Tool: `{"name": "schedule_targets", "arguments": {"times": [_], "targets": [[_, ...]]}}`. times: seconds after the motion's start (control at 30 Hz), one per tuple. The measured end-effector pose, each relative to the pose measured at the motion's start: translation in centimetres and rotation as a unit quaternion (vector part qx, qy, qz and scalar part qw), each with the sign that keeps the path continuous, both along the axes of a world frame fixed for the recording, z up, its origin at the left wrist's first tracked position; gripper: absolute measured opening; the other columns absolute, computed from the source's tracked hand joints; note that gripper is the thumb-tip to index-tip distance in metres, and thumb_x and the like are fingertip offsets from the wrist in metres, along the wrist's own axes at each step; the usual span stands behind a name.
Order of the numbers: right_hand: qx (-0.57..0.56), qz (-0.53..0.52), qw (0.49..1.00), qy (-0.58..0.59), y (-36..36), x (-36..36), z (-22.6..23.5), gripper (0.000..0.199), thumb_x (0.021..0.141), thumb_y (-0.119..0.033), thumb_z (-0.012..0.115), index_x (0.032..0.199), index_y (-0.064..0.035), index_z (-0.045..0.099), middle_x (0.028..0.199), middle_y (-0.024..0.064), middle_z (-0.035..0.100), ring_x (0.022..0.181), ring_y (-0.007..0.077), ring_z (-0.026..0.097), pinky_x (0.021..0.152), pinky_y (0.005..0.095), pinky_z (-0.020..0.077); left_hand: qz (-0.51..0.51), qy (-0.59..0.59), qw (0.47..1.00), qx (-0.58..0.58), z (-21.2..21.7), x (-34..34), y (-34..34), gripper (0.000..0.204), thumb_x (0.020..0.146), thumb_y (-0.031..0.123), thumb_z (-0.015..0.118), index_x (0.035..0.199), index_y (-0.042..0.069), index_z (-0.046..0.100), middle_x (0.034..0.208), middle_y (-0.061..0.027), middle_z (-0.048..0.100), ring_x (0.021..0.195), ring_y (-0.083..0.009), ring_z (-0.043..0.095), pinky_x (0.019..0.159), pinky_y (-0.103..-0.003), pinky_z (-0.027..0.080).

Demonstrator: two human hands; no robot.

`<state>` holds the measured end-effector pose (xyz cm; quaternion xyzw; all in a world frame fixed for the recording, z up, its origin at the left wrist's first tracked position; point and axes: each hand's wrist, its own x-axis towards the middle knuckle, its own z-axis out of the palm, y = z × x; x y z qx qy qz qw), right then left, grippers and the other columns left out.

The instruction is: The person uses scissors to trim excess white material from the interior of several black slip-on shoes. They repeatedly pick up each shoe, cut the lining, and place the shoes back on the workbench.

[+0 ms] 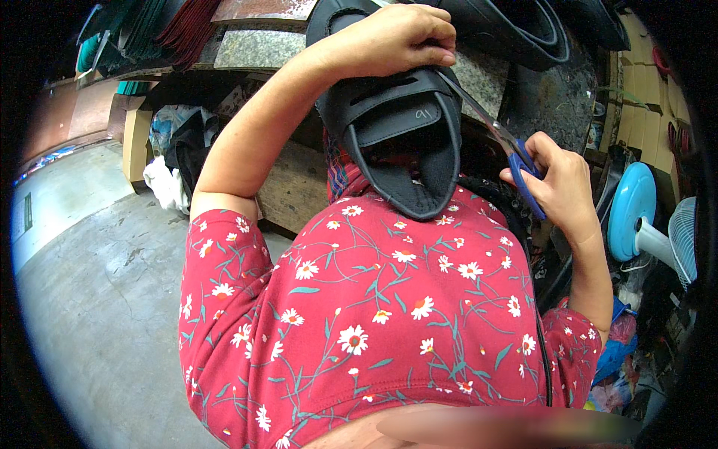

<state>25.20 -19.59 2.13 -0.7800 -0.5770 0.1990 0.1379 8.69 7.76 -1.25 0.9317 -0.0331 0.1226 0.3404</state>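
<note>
Shoe (404, 123): black, with two straps across its upper; upper centre of the frame, held up off the lap with its opening turned toward the camera, so the side edge is presented to the blades.
Left hand (396, 37): top centre, fingers curled tight over the far end of the shoe, gripping it; the raised forearm props the shoe, apparently to keep it steady at working height.
Scissors (497, 138): blue handles, grey blades running up and left from centre right; the tips meet the shoe's right edge just below the left hand. Whether the blades are parted there cannot be told.
Right hand (557, 183): centre right, closed through the blue handles, holding the scissors angled toward the shoe; the wrist is bent back, which lines the blades along the shoe's rim.
Dress (374, 307): red with white flowers, filling the lower centre under the shoe.
Bench (254, 49): speckled stone slab, upper left to upper centre, behind the shoe; more dark shoe parts (516, 26) lie on it at top right.
Fan (636, 217): blue, at the right edge, well apart from the hands.
Floor (90, 284): grey concrete, lower left.
</note>
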Motion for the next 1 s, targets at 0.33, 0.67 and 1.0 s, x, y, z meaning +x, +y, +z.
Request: {"name": "schedule_targets", "arguments": {"times": [0.33, 0.67, 1.0], "targets": [[-0.085, -0.021, 0.990, 0.107, -0.2, 1.6, -0.5, 0.043, 0.071, -0.039, 0.085, 0.087, -0.0050, 0.064, 0.060, 0.0083, 0.059, 0.054, 0.0207, 0.059, 0.056, 0.0344, 0.0442, -0.061, 0.016, 0.996, -0.055, 1.9, -2.3, 1.1, 0.021, 0.092, 0.016, 0.067, 0.105, -0.001, 0.067, 0.096, -0.0104, 0.060, 0.095, -0.0266, 0.061, 0.086, -0.036, 0.048], [-0.063, 0.003, 0.998, 0.025, 1.1, 0.1, 1.0, 0.048, 0.072, -0.047, 0.084, 0.083, -0.0059, 0.062, 0.059, 0.0105, 0.059, 0.055, 0.0282, 0.062, 0.056, 0.0383, 0.0460, -0.047, 0.034, 0.998, -0.014, 1.7, -1.8, 0.0, 0.016, 0.091, 0.012, 0.068, 0.085, -0.002, 0.062, 0.093, -0.0145, 0.057, 0.090, -0.0307, 0.060, 0.080, -0.038, 0.048], [-0.067, -0.007, 0.998, 0.007, -0.6, 2.2, -0.8, 0.043, 0.073, -0.043, 0.085, 0.081, -0.0064, 0.063, 0.057, 0.0073, 0.057, 0.051, 0.0220, 0.058, 0.053, 0.0350, 0.0430, 0.128, -0.167, 0.962, 0.175, 2.9, -4.8, -3.0, 0.029, 0.089, 0.025, 0.071, 0.111, 0.006, 0.068, 0.112, -0.0131, 0.063, 0.105, -0.0314, 0.059, 0.091, -0.040, 0.047]]}}
